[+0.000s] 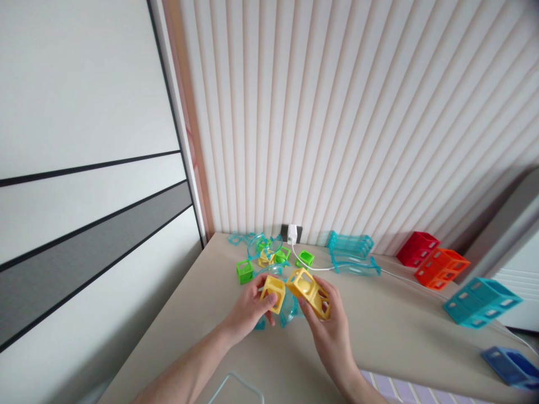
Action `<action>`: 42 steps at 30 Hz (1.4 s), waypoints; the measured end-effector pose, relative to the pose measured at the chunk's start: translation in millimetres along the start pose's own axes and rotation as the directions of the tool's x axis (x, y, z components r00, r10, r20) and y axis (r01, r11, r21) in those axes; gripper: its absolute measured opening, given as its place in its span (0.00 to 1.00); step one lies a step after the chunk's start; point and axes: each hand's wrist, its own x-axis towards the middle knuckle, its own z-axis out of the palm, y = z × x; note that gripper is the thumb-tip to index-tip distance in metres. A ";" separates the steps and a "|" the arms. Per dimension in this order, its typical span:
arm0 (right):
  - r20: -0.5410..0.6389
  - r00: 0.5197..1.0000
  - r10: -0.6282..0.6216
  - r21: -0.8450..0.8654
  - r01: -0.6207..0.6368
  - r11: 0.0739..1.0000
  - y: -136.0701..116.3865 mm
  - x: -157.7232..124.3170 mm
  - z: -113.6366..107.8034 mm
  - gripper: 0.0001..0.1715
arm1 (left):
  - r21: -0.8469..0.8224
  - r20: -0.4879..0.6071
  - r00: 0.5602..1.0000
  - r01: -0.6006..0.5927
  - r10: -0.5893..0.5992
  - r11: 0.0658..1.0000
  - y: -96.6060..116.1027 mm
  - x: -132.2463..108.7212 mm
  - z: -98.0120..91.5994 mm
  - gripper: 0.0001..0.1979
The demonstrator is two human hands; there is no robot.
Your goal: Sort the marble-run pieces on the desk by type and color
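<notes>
My left hand [246,311] grips a single yellow open-sided cube [273,293] over the beige table [391,331]. My right hand [332,325] holds a yellow two-cube block [308,292] with a rounded chute inside, tilted, its near end almost touching the single cube. Both hands have their fingers wrapped around their pieces. Below the hands lie translucent teal track pieces [288,308], partly hidden by the fingers.
Green cubes [245,271] and teal curved tracks [269,247] lie behind the hands. Teal tracks [351,253], red [416,248], orange [441,267], teal [480,302] and blue [511,366] blocks stand to the right. A white charger [292,233] with cable sits at the ribbed wall.
</notes>
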 end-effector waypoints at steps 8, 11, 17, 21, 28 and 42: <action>-0.058 0.991 -0.123 -0.123 0.115 0.986 -0.4 2.7 -0.3 0.22 | 0.060 0.028 0.999 0.042 -0.044 0.997 -1.9 -1.4 -0.5 0.24; -0.046 0.978 -0.202 -0.149 0.194 0.970 -1.1 1.4 0.6 0.20 | 0.059 0.071 0.993 0.085 -0.090 0.995 -2.5 -2.3 2.0 0.24; 0.088 0.947 -0.308 -0.178 0.319 0.931 -6.4 -8.0 3.9 0.23 | 0.096 0.107 0.987 0.112 -0.123 0.989 -2.8 -2.0 1.1 0.26; 0.238 0.931 -0.276 -0.167 0.319 0.933 -12.3 -11.5 -1.3 0.32 | 0.140 0.097 0.989 0.101 -0.115 0.985 -3.9 -1.0 -4.8 0.29; 0.283 0.923 -0.263 -0.130 0.308 0.942 -14.1 -12.3 -5.4 0.27 | 0.161 0.172 0.982 0.056 -0.084 0.985 -4.9 -1.8 -7.0 0.32; 0.274 0.910 -0.311 -0.056 0.338 0.939 -10.2 -8.6 -3.6 0.27 | 0.190 0.198 0.972 0.089 -0.127 0.978 0.2 -4.9 -2.4 0.30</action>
